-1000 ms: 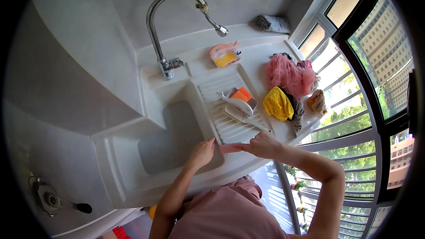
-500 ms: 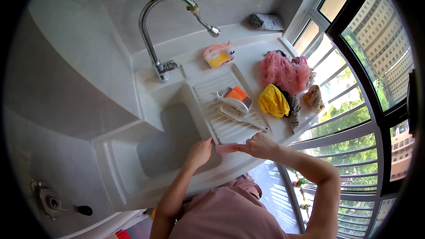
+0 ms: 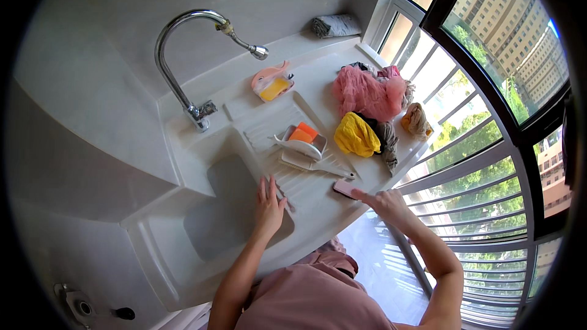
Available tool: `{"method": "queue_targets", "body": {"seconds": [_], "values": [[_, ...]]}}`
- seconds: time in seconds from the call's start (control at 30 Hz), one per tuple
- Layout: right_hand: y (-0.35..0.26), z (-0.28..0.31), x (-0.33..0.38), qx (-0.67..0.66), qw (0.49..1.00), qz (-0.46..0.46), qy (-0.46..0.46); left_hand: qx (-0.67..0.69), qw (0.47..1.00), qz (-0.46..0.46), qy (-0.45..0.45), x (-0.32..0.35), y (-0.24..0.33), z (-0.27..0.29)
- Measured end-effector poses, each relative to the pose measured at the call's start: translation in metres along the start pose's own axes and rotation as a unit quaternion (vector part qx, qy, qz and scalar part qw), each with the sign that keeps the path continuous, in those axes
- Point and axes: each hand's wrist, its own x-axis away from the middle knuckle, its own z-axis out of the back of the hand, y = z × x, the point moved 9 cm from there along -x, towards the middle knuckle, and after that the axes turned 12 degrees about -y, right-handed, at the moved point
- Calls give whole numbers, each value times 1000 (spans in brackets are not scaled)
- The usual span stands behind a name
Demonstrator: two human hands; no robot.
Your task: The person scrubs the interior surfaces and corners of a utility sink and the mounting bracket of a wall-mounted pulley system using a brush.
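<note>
My left hand (image 3: 269, 211) rests with fingers apart on the divider between the sink basin (image 3: 226, 205) and the ridged washboard (image 3: 275, 128). Nothing is in it. Over the near right corner of the counter, my right hand (image 3: 389, 206) has curled fingers. Its foremost finger or thumb meets a small pink flat block (image 3: 345, 188) with a dark lower edge; I cannot tell its exact kind. On the washboard, between the hands and the tap, lie a long-handled white brush (image 3: 312, 164) and a white scoop-shaped holder (image 3: 301, 145) with an orange block (image 3: 303, 131) in it.
A chrome tap (image 3: 183, 67) arches over the basin's back corner. A pink soap dish (image 3: 272, 82) with a yellow piece stands behind the washboard. Pink cloth (image 3: 370, 93), yellow cloth (image 3: 356, 135) and a beige bundle (image 3: 417, 121) lie right. Grey folded cloth (image 3: 336, 25) sits on the back ledge.
My right hand has carried the pink block from the washboard's near edge to the right. The left hand's fingers have spread and moved slightly forward on the divider. The view has shifted.
</note>
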Motion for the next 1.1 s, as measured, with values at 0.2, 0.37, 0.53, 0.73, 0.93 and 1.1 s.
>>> {"method": "queue_targets", "body": {"seconds": [0.2,0.37,0.53,0.73,0.93,1.1], "values": [[-47,-18,5,-24,999,34,23,-107,987,-111,31,-15,80,18],[17,-15,14,-21,993,-117,7,-213,968,-132,23,-40,119,21],[9,-27,11,9,992,-125,17,-218,965,-144,5,-96,140,25],[22,-18,-9,-15,993,-115,-15,-249,953,-134,-106,-126,111,11],[29,-10,-53,-9,997,-74,-20,-176,974,-133,-47,-83,85,44],[19,5,-120,9,998,-36,59,-201,974,-104,-23,-59,64,61]]}}
